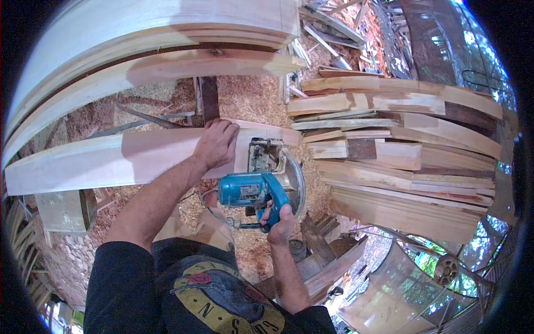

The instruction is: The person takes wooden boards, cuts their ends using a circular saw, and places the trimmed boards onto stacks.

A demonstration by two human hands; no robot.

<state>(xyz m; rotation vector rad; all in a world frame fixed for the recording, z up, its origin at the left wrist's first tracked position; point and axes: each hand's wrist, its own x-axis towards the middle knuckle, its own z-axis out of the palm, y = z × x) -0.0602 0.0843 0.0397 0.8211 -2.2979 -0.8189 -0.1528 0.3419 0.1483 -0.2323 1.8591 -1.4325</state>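
My right hand (281,222) is wrapped around the rear handle of a blue circular saw (242,189). The saw's metal base rests at the right end of a long pale wooden board (128,156), and its round guard faces right. My left hand (218,145) lies across the same board just left of the saw, fingers curled over the far edge. A narrow pale strip of wood (272,131) runs along that edge beyond my fingers. The blade is hidden by the guard and base.
Stacked boards (406,150) fill the right side. Larger planks (167,28) lie at the far left. A wooden block (64,211) stands under the board's left part. Sawdust (250,94) covers the ground, with scrap wood (334,33) beyond and a cable (214,214) beside the saw.
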